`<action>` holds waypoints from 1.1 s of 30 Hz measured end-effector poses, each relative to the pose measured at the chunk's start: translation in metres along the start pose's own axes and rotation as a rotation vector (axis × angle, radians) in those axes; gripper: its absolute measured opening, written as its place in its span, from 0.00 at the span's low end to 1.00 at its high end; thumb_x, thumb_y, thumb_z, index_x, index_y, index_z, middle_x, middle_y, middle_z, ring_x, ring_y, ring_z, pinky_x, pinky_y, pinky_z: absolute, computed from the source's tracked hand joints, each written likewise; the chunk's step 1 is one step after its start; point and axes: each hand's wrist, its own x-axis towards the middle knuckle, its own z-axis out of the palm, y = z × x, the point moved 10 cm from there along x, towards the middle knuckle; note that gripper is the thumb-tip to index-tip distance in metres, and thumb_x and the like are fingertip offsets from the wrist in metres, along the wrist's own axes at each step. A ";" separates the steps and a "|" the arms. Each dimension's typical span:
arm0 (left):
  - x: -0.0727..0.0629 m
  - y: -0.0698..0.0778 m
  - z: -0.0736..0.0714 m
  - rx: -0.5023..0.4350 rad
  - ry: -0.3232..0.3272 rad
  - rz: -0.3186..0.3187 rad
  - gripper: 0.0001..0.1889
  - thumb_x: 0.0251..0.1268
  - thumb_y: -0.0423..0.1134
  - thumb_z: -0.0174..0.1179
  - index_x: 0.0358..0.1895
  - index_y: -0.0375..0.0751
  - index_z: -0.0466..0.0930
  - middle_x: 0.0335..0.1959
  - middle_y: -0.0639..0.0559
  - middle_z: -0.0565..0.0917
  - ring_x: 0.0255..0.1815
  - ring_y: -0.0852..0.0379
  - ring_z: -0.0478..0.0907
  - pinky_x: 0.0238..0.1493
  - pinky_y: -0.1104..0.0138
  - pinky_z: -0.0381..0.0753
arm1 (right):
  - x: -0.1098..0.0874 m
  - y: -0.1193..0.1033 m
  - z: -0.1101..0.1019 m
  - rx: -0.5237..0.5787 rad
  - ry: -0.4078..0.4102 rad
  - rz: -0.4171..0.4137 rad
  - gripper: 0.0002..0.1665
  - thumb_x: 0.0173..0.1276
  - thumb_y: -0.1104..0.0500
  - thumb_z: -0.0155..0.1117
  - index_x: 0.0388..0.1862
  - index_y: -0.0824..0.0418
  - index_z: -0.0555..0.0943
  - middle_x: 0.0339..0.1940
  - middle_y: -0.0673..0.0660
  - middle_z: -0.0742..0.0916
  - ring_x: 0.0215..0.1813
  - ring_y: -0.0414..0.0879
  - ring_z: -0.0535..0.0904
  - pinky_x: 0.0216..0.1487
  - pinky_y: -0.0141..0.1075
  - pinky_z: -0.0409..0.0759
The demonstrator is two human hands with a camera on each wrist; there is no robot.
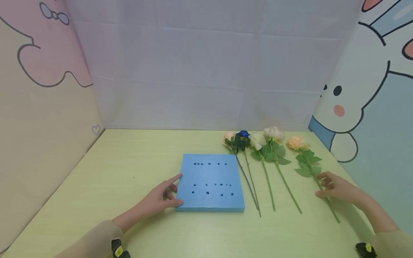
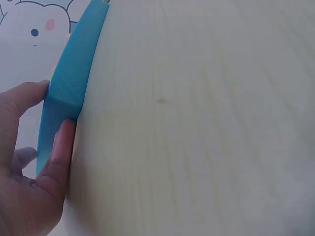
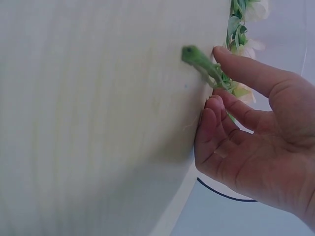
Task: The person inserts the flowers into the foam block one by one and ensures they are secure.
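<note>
My left hand [image 1: 160,196] rests at the left side of a blue foam block [image 1: 211,175] with rows of small holes in its top. Its index finger and thumb are spread along the block's edge, as the left wrist view also shows. On the right, my right hand [image 1: 338,188] is at the stem of a peach artificial rose [image 1: 296,142] lying on the table. Thumb and fingers stand apart on either side of that stem [image 3: 199,61], with a gap between their tips in the right wrist view.
Between block and right hand lie several more artificial flowers: a small pink one [image 1: 229,135], a blue rose [image 1: 243,134], a cream one [image 1: 257,139] and a pale pink one [image 1: 274,133]. The pale wooden table [image 1: 135,154] meets a white cloth backdrop [image 1: 206,79] and printed side panels.
</note>
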 end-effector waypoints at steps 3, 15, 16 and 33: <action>-0.001 0.001 0.000 0.004 0.000 0.002 0.46 0.60 0.49 0.70 0.78 0.48 0.55 0.49 0.46 0.77 0.37 0.63 0.79 0.39 0.72 0.78 | 0.000 -0.001 0.000 -0.004 0.007 -0.009 0.39 0.65 0.56 0.69 0.63 0.80 0.63 0.48 0.69 0.78 0.49 0.60 0.80 0.38 0.33 0.78; -0.001 0.002 -0.001 0.017 -0.002 -0.004 0.46 0.59 0.49 0.70 0.78 0.48 0.55 0.49 0.46 0.77 0.37 0.63 0.79 0.37 0.72 0.77 | 0.001 -0.012 0.004 0.042 -0.015 0.057 0.39 0.64 0.61 0.68 0.64 0.83 0.61 0.48 0.79 0.78 0.38 0.50 0.84 0.35 0.37 0.84; 0.000 0.002 -0.001 0.019 -0.002 -0.004 0.46 0.59 0.49 0.70 0.78 0.48 0.55 0.49 0.47 0.77 0.37 0.63 0.79 0.37 0.72 0.77 | 0.001 -0.013 0.004 0.050 -0.017 0.063 0.39 0.64 0.62 0.68 0.64 0.83 0.61 0.48 0.79 0.78 0.37 0.49 0.84 0.35 0.37 0.84; -0.002 0.004 -0.001 -0.012 -0.034 -0.025 0.45 0.60 0.48 0.70 0.78 0.48 0.55 0.52 0.45 0.77 0.40 0.61 0.81 0.39 0.72 0.76 | 0.006 -0.013 0.001 0.116 -0.086 0.105 0.35 0.69 0.61 0.60 0.64 0.85 0.62 0.44 0.72 0.84 0.41 0.51 0.85 0.39 0.41 0.87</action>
